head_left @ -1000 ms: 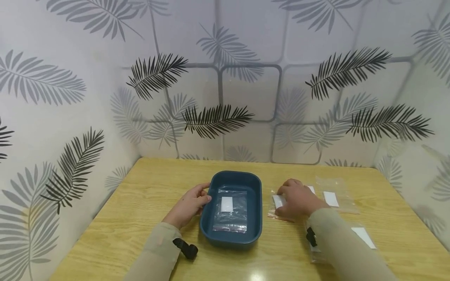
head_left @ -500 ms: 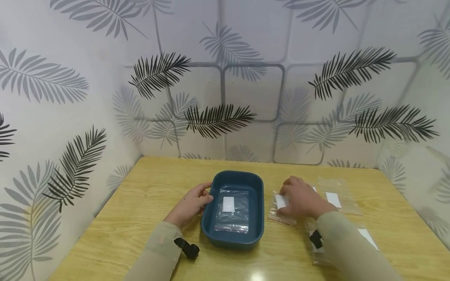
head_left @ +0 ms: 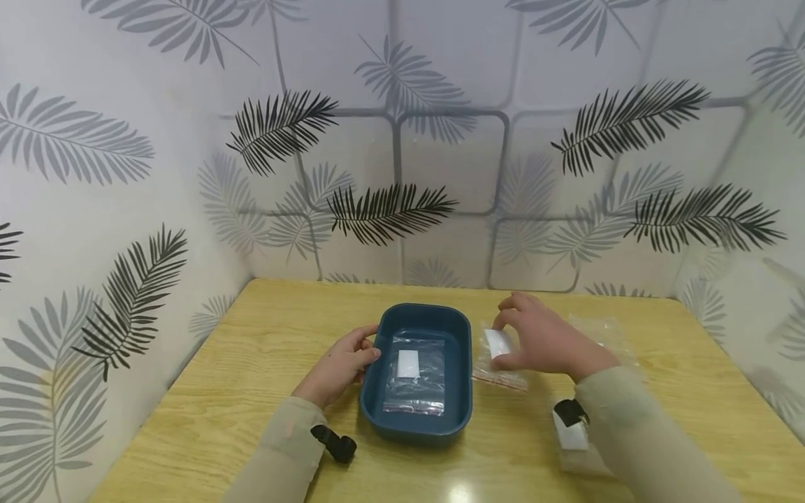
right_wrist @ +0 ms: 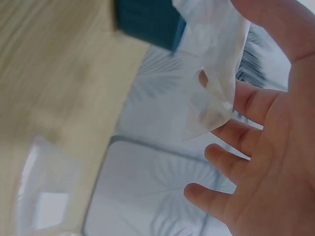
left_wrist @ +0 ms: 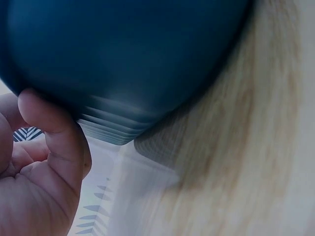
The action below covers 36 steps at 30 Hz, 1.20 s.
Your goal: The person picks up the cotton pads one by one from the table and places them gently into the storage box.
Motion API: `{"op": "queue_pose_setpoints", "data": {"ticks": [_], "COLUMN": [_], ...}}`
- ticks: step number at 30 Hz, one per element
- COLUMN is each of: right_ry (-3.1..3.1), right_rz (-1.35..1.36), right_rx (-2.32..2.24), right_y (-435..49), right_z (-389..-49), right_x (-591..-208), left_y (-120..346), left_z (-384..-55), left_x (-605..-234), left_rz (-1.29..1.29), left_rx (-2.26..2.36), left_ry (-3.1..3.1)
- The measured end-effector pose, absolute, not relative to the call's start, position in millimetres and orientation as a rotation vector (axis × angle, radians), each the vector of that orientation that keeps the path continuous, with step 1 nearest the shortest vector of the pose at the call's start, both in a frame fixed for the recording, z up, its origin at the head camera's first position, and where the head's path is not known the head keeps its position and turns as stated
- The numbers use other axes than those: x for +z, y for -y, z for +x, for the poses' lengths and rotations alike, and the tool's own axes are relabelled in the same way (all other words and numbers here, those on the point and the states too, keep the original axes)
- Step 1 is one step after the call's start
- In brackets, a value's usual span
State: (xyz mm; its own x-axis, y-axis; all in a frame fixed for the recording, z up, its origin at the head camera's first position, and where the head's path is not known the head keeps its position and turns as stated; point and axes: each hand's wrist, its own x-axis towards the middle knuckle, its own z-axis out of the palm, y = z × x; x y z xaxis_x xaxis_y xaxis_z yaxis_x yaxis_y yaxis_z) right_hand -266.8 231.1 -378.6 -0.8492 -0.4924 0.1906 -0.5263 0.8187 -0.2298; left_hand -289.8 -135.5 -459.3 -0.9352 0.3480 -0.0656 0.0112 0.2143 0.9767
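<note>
A dark blue plastic bin (head_left: pixel 415 434) stands on the table. My left hand (head_left: pixel 339 365) holds its left side near the rim; in the left wrist view the thumb and fingers (left_wrist: pixel 51 118) are bent at the bin's edge. Flat inside the bin lies a clear zip bag (head_left: pixel 424 392) with a white card. To the right of the bin, my right hand (head_left: pixel 546 341) pinches another clear zip bag (head_left: pixel 498 344) with a white piece in it. In the right wrist view that bag (right_wrist: pixel 211 54) hangs from thumb and fingers, lifted off the table.
More clear bags lie on the wooden table (head_left: pixel 283 321): one bag (head_left: pixel 606 328) at the back right, partly behind the right hand, and one bag (head_left: pixel 571 433) under the right forearm. Patterned walls (head_left: pixel 440 161) stand behind the table and to its sides.
My right hand has picked up the zip bag from the table and raised it slightly, toward the bin. My left hand stays on the bin.
</note>
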Motion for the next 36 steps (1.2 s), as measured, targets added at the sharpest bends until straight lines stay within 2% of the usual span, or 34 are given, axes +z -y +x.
{"op": "queue_pose_setpoints", "data": {"ticks": [9, 27, 36], "right_ry": [2.862, 2.911, 2.992], "right_rz": [0.87, 0.866, 0.809], "right_rx": [0.472, 0.276, 0.205], "right_y": [-197, -128, -116], "right_z": [-258, -288, -293], "right_x": [-356, -365, -370], "left_y": [136, 137, 134], "left_z": [-289, -289, -289], "left_x": [-458, -458, -460], "left_rz": [0.327, 0.34, 0.331], "left_rx": [1.797, 1.816, 1.817], "left_ry": [-2.219, -2.203, -2.188]}}
